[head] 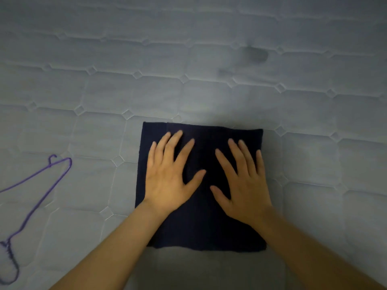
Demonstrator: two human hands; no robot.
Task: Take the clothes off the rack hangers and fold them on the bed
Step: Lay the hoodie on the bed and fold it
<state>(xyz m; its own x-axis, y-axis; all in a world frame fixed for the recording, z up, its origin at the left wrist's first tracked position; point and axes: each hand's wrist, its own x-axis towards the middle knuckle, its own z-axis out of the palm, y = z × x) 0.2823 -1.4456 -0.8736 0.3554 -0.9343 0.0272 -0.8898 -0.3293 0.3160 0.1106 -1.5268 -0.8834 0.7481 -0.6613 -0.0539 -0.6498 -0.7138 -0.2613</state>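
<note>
Off to the far left of the fingers, well apart from them: a thin purple wire hanger point(39, 191), bare, lying flat on the bed point(209, 59). Quilted pale mattress surface, stitched into rounded panels with small diamond tufts, soft enough to give under pressure.

Next, the left hand point(167, 183), palm down, fingers point(167, 147) spread apart and flat, gripping nothing, pressing the left half of the folded dark garment point(201, 227). Navy, possibly knitted or ribbed, though too dim to say for sure; folded into a neat, near-square block with straight edges, far edge just beyond the fingertips, near edge back under the wrists.

Then the right hand point(245, 185), likewise flat and splayed, on the right half.

Judged step: smoothing the finished fold. Best done with even palm pressure, sweeping outward from the centre gap between the thumbs toward each side edge, pushing trapped air out without dragging the upper layers askew. Worth squaring the corners before lifting away.
</note>
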